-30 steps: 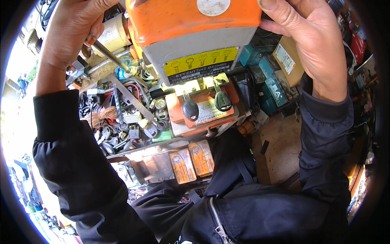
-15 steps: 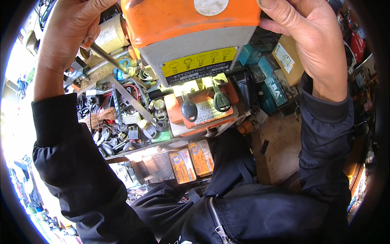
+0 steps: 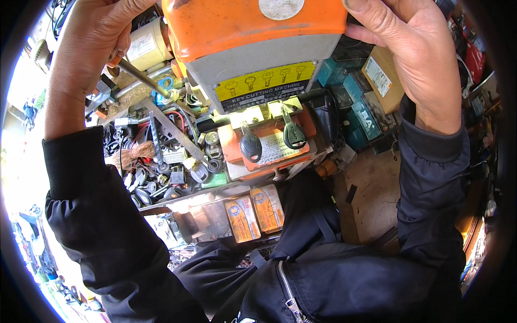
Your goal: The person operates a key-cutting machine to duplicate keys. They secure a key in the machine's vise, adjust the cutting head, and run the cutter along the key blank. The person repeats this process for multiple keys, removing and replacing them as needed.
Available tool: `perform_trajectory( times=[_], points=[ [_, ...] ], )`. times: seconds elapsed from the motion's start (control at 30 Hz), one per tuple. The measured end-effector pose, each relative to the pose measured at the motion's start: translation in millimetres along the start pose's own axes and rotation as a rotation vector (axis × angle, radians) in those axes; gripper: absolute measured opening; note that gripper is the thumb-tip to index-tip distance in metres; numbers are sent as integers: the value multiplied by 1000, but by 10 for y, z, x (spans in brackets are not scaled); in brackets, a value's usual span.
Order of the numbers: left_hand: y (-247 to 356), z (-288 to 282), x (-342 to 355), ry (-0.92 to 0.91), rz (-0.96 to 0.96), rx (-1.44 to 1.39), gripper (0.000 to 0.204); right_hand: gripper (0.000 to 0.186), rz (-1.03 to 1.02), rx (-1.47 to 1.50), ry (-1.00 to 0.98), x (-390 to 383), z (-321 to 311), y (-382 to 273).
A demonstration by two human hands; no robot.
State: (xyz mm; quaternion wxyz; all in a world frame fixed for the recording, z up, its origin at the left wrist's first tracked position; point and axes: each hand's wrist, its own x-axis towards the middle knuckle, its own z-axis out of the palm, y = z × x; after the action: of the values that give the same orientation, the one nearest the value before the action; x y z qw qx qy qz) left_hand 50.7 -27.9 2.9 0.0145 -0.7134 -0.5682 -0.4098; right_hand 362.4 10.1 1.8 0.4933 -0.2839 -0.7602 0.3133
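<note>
Cluttered bench (image 3: 188, 198), cropped machine (image 3: 258, 56), left hand (image 3: 97, 43), grip unclear

The orange cover (image 3: 245, 31) looks glossy, probably painted metal.

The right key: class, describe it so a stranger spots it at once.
Find the orange machine between the hands. Below its yellow label are a left key and a right key, both black-headed. The right one sits higher in the picture.

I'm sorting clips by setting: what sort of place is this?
Probably a small locksmith's workshop: an orange-and-gray machine with key drawings on its label holds two black-headed keys, and a jumble of small parts lies beside it.
</note>
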Motion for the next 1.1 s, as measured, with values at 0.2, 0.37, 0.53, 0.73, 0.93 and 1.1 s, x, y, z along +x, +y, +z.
perform_trajectory(
  times=[0.2,0.37,0.53,0.73,0.93,1.1],
  points=[
    [-316,-153,15,-48,-55,-35,65,33,40,5,-80,48,-82,-21],
    [-394,-186,3,-52,-96,-53,60,33,-25,15,-69,66,-81,32],
    [-471,-209,2,-8,-90,-86,59,35,-19,51,-26,51,-47,54],
    [-413,-94,60,60,-13,-227,54,34,-28,-54,30,13,20,36],
    [129,106,-67,45,-11,-50,75,34,17,6,-41,14,-74,1],
    [216,165,-33,34,53,-144,70,34,-58,87,2,45,-23,117]
  ],
)
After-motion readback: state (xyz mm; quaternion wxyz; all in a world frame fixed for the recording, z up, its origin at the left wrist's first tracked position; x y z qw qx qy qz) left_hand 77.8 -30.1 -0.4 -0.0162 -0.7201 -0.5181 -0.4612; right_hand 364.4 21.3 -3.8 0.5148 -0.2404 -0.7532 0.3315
